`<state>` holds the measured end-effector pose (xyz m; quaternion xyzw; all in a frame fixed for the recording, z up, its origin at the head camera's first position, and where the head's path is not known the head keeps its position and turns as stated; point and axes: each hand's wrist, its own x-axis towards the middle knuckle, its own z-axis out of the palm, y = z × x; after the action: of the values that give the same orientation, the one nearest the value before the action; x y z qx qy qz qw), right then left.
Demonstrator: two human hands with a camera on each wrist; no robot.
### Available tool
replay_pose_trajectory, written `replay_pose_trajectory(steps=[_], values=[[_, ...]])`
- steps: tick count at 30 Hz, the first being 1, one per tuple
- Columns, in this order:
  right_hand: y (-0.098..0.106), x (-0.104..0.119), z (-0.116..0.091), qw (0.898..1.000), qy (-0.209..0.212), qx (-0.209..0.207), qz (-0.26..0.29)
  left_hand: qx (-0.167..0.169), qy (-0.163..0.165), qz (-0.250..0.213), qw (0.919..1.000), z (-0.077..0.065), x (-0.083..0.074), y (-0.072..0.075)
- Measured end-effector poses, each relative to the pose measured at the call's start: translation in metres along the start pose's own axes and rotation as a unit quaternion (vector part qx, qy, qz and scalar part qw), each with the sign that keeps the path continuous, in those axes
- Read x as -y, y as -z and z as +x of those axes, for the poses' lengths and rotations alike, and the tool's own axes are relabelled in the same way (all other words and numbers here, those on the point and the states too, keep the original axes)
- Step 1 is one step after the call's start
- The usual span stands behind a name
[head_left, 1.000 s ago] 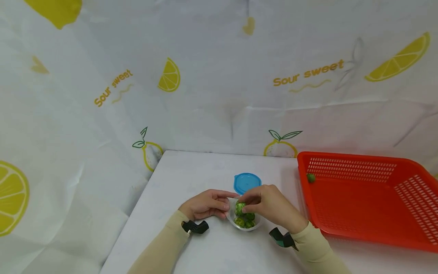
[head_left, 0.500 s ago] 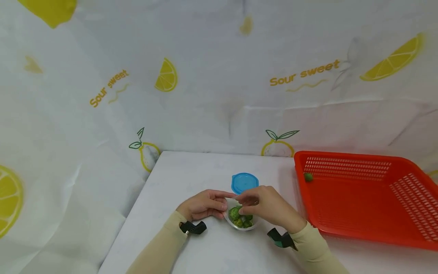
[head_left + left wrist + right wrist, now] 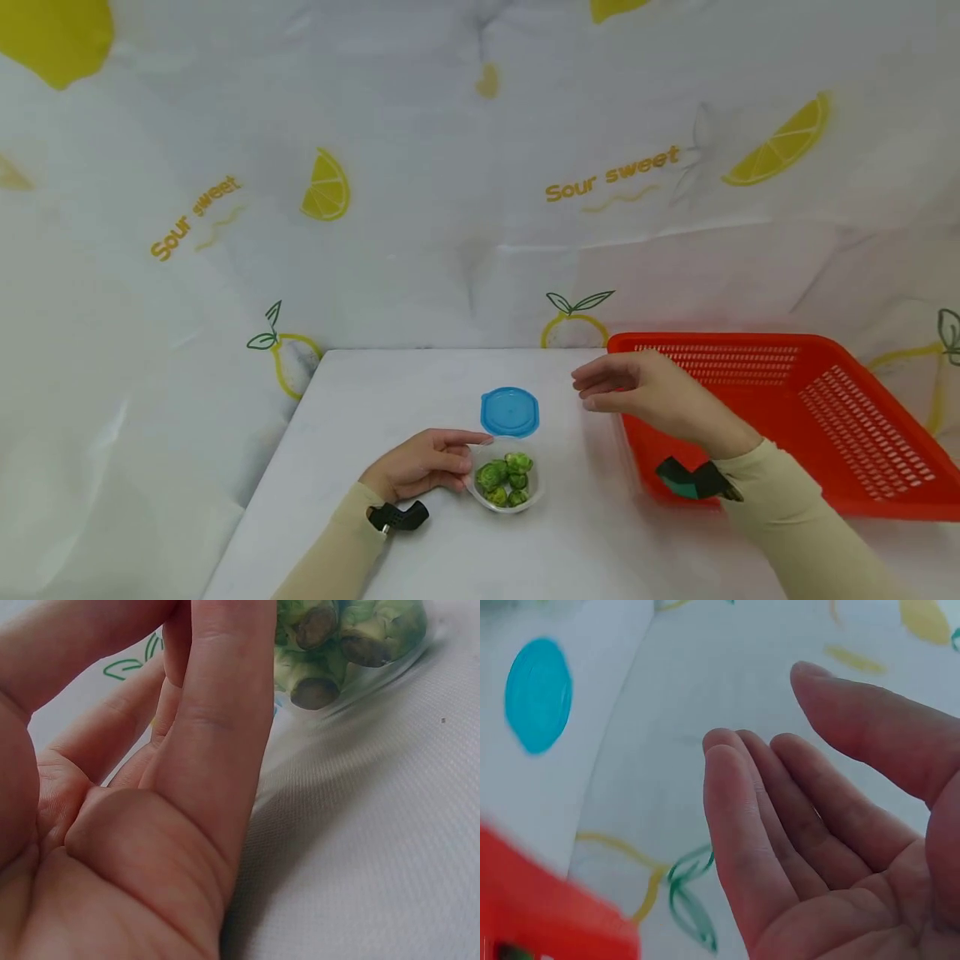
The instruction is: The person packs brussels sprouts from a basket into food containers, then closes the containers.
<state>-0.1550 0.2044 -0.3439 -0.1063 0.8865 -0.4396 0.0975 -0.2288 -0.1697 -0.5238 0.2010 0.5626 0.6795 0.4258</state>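
Right hand (image 3: 651, 393): moved off the clear bowl (image 3: 541, 479) to the red basket's (image 3: 783, 429) left rim; fingers relaxed, holding nothing.
Left hand (image 3: 420, 465): fingers extended, touching the bowl's left edge.
Brussels sprouts (image 3: 491, 476): five visible, all inside the bowl, apparently settled without the right hand.
Containers: one bowl, one basket.
Lid (image 3: 510, 412): one, blue, on the tabletop (image 3: 465, 554) beyond the bowl.

1. Before you, a creased white backdrop (image 3: 420, 258) shows yellow lemon prints (image 3: 327, 190) and orange "Sour sweet" lettering (image 3: 612, 174).
2. Your white tabletop (image 3: 405, 387) meets it along the far edge.
3. Your light is dim.
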Motion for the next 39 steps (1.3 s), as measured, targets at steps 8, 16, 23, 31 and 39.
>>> replay_pose_trajectory(steps=[8,16,23,31,39], values=[[0.059,-0.058,0.016,0.994,-0.106,0.025,-0.018,0.005,-0.005,-0.027,0.9996,-0.011,0.003,0.004],[0.077,-0.117,0.033,0.983,-0.171,0.066,-0.018,0.011,-0.012,-0.038,0.9992,-0.011,0.003,0.003],[0.081,-0.142,0.04,0.976,-0.203,0.079,-0.019,0.014,-0.014,-0.031,0.9993,-0.008,0.001,0.0],[0.077,-0.146,0.052,0.971,-0.219,0.077,0.052,0.017,-0.008,-0.026,0.9995,-0.006,-0.004,-0.002],[0.075,-0.148,0.056,0.962,-0.239,0.075,0.113,0.019,-0.008,-0.027,0.9994,-0.004,-0.005,-0.004]])
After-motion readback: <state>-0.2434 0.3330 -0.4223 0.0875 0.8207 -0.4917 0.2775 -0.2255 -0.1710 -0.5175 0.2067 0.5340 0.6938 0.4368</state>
